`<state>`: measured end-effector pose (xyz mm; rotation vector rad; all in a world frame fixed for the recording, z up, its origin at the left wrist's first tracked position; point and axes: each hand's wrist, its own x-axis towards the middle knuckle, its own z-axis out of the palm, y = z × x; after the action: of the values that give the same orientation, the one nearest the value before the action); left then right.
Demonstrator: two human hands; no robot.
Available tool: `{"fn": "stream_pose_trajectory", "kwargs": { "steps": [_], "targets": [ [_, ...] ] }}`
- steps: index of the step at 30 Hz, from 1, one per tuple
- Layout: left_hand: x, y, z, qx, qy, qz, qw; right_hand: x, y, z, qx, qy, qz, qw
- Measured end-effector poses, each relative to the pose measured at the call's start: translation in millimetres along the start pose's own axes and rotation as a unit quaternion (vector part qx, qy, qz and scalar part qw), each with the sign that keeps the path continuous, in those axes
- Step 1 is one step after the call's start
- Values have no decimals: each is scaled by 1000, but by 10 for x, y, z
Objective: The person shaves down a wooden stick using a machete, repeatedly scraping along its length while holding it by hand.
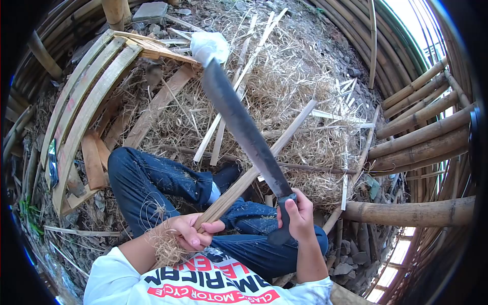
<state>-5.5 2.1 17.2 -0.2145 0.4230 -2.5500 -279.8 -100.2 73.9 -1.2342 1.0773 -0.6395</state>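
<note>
My right hand (pixel 299 216) is wrapped round the dark handle of a machete (pixel 241 127). Its long dark blade points up and to the left, crossing over a wooden strip in this view. My left hand (pixel 195 231) grips the near end of that wooden strip (pixel 239 189), which slants away up and to the right. Curly wood shavings (pixel 169 246) cling about my left wrist. Beneath both hands are my crossed legs in dark blue jeans (pixel 152 178), dusted with small chips.
A thick heap of shavings (pixel 290 91) and pale split strips (pixel 221 122) covers the ground ahead. On the left stands a slatted wooden frame (pixel 94 96). Bamboo poles (pixel 417 211) and a bamboo wall (pixel 406 61) border the right side. A white plastic bag (pixel 210 47) lies beyond the blade tip.
</note>
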Motion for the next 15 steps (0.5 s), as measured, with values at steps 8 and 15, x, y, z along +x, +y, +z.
{"fn": "stream_pose_trajectory", "kwargs": {
  "steps": [8, 15],
  "targets": [
    [14, -32, -6, -7, -15, -11, 1000, 24, -12, 56, 40, 34, 11, 999],
    [11, -57, 10, -1, -25, -20, 999, 32, -13, 50, 51, 50, -3, 997]
  ]
}}
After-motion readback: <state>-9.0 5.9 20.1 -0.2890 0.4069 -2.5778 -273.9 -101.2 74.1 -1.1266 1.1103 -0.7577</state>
